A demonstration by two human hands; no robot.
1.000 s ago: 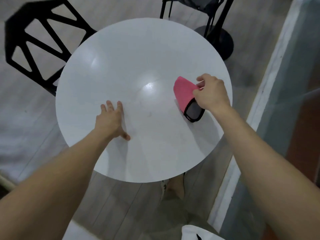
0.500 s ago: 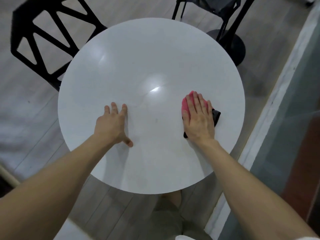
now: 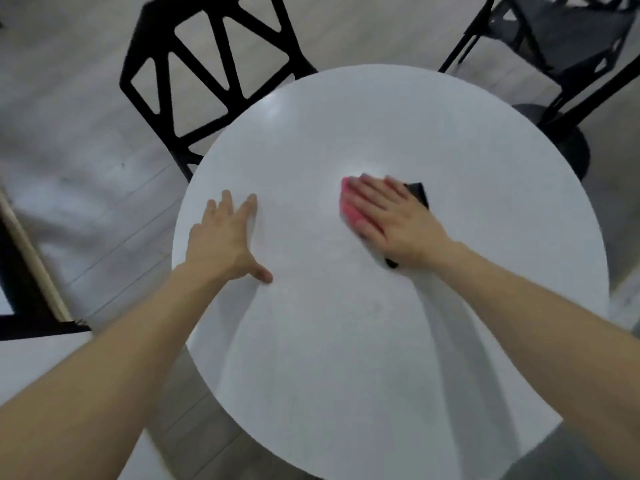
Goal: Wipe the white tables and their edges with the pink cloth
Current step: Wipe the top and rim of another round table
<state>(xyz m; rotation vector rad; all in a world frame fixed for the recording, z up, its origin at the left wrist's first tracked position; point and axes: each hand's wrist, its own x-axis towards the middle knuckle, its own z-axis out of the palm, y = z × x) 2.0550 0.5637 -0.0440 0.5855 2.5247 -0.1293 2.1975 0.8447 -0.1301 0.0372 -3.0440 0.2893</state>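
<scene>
A round white table (image 3: 346, 341) fills the middle of the head view. My right hand (image 3: 391, 220) lies flat, fingers straight, pressing the pink cloth (image 3: 349, 206) onto the tabletop near its centre. Pink shows past my fingertips on the left, and a black edge of the cloth sticks out at the right and below my palm. Flat on the table's left part rests my left hand (image 3: 225, 237), fingers spread, holding nothing.
A black openwork chair (image 3: 207, 64) stands just behind the table's left rim. A second black chair (image 3: 571, 36) and a round black base (image 3: 568, 147) are at the far right. Another white surface (image 3: 34, 362) and a black-framed piece (image 3: 20, 271) lie at the left edge.
My right hand went from gripping the bunched cloth to pressing it flat, then slid it left towards the table's centre. My left hand stayed planted. The view shifted, the table now sitting further right.
</scene>
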